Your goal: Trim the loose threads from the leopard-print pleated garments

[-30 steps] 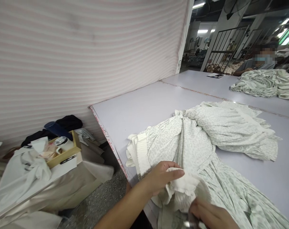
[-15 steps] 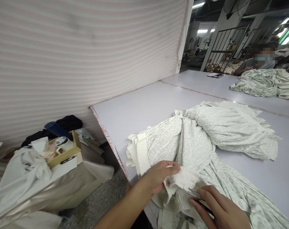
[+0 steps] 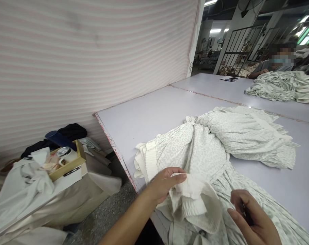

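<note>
My left hand (image 3: 171,183) pinches the edge of a white ribbed cuff (image 3: 194,206) between thumb and fingers, near the front edge of the table. The cuff belongs to a pale garment with a grey-green leopard print (image 3: 205,153), spread in a twisted bundle across the tabletop. To the right of the cuff, apart from it, my right hand (image 3: 254,217) is curled around dark thread snips (image 3: 245,212). Their blades are hidden by my fingers. Another ribbed white band (image 3: 151,158) lies at the garment's left end.
The pale table (image 3: 144,105) meets a striped sheet (image 3: 93,54) on the left. Below it, a yellow box (image 3: 80,153) with a cup and small items stands on draped cloth. Across the table, a masked person (image 3: 261,69) sits behind a garment pile (image 3: 279,86).
My right hand has drawn back to the right from the cuff with the snips. My left hand has shifted slightly left, and the cuff now hangs more open.
</note>
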{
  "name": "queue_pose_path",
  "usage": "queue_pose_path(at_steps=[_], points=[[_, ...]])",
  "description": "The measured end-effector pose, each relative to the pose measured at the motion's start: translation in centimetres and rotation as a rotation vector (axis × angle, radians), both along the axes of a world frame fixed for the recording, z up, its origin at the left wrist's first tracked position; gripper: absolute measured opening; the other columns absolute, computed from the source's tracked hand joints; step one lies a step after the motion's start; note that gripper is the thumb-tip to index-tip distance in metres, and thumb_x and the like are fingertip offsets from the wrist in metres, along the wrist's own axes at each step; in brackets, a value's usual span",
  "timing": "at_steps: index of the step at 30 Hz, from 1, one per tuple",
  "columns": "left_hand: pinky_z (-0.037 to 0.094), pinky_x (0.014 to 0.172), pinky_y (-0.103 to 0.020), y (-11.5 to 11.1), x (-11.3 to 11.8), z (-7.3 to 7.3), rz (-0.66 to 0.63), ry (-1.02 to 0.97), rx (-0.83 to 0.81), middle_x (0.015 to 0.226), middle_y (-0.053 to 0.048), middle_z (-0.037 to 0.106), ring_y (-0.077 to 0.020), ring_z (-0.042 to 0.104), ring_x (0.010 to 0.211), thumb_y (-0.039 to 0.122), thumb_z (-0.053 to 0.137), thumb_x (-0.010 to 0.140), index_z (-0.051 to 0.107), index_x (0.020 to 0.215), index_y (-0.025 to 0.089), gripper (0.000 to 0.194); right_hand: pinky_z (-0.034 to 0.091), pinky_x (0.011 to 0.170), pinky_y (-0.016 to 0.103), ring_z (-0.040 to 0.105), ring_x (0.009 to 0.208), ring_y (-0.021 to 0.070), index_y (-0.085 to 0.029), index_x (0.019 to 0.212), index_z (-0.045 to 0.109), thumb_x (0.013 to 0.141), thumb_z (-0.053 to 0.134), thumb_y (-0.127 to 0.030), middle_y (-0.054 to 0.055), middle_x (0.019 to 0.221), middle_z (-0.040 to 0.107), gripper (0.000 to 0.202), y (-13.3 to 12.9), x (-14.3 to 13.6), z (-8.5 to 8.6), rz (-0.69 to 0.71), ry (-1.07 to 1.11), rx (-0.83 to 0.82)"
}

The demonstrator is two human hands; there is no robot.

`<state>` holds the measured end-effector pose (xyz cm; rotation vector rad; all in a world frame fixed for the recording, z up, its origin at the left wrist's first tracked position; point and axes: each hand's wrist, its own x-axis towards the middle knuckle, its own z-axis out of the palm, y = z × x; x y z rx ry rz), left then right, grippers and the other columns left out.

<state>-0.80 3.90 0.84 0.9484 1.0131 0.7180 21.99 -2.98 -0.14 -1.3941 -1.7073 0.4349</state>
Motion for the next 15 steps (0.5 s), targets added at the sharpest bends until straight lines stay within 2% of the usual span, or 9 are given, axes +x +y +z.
queue_pose_path(at_steps=[3,4,6,7,9,10,11,13,15], points=[[0.037,0.079,-0.030,0.1,-1.0,1.1,-0.027,0.084,0.195,0.082,-0.001,0.055,-0.0184,0.051,0.080,0.049,0.061,0.077,0.060,0.082,0.018,0.032,0.047,0.060,0.019,0.057,0.075,0.0144,-0.024,0.095,0.052,0.080,0.059,-0.059,0.004,0.095,0.057,0.039,-0.4,-0.3,-2.4,-0.084,0.075,-0.080],[0.037,0.075,-0.029,0.1,-1.3,1.4,-0.037,0.130,0.276,0.080,0.000,0.053,-0.0172,0.050,0.077,0.048,0.057,0.081,0.059,0.081,0.019,0.030,0.048,0.060,0.021,0.059,0.076,0.0155,-0.024,0.100,0.053,0.077,0.061,-0.061,0.004,0.098,0.059,0.045,-0.6,-0.6,-3.3,-0.087,0.071,-0.126],[0.038,0.068,-0.027,-0.5,-1.6,1.8,-0.010,0.269,0.388,0.082,-0.001,0.053,-0.0173,0.049,0.075,0.045,0.050,0.086,0.058,0.084,0.020,0.026,0.044,0.053,0.022,0.055,0.058,0.0131,-0.024,0.101,0.053,0.079,0.060,-0.059,-0.001,0.078,0.059,0.042,-0.8,-1.2,-4.9,-0.081,0.048,-0.227],[0.038,0.067,-0.028,-1.0,-1.7,2.0,0.032,0.347,0.435,0.084,-0.003,0.055,-0.0184,0.050,0.077,0.042,0.048,0.088,0.059,0.087,0.020,0.024,0.040,0.049,0.022,0.050,0.049,0.0115,-0.024,0.097,0.052,0.082,0.057,-0.056,-0.005,0.066,0.054,0.036,-0.8,-1.4,-5.4,-0.076,0.046,-0.264],[0.041,0.070,-0.029,-2.4,-1.4,2.3,0.125,0.467,0.548,0.092,-0.006,0.059,-0.0212,0.052,0.083,0.036,0.045,0.090,0.060,0.096,0.022,0.022,0.033,0.044,0.022,0.039,0.041,0.0098,-0.024,0.083,0.045,0.088,0.049,-0.051,-0.009,0.054,0.039,0.027,-0.7,-1.6,-5.6,-0.067,0.059,-0.291],[0.042,0.073,-0.030,-3.2,-1.1,2.4,0.122,0.492,0.623,0.095,-0.008,0.060,-0.0225,0.054,0.087,0.034,0.044,0.091,0.061,0.100,0.023,0.022,0.030,0.043,0.021,0.036,0.042,0.0096,-0.025,0.079,0.041,0.091,0.045,-0.049,-0.009,0.055,0.035,0.028,-0.6,-1.6,-5.2,-0.063,0.079,-0.285],[0.042,0.079,-0.031,-4.0,-0.6,2.5,0.058,0.487,0.712,0.099,-0.009,0.062,-0.0237,0.055,0.092,0.031,0.045,0.091,0.062,0.104,0.024,0.023,0.029,0.043,0.021,0.035,0.044,0.0097,-0.025,0.076,0.038,0.093,0.042,-0.048,-0.008,0.058,0.034,0.029,-0.5,-1.6,-4.6,-0.060,0.108,-0.273],[0.039,0.091,-0.034,-5.2,0.5,2.6,-0.201,0.453,0.867,0.108,-0.011,0.063,-0.0267,0.054,0.103,0.028,0.046,0.090,0.062,0.114,0.025,0.029,0.030,0.044,0.021,0.034,0.049,0.0099,-0.024,0.076,0.037,0.094,0.041,-0.047,-0.007,0.063,0.033,0.029,-0.4,-1.6,-2.9,-0.057,0.186,-0.235],[0.034,0.099,-0.040,-5.3,1.6,2.4,-0.406,0.488,0.945,0.120,-0.016,0.059,-0.0324,0.050,0.113,0.023,0.045,0.089,0.057,0.125,0.019,0.038,0.031,0.046,0.020,0.034,0.052,0.0101,-0.024,0.074,0.038,0.092,0.044,-0.047,-0.006,0.065,0.033,0.030,-0.4,-1.5,-0.9,-0.068,0.261,-0.191]])
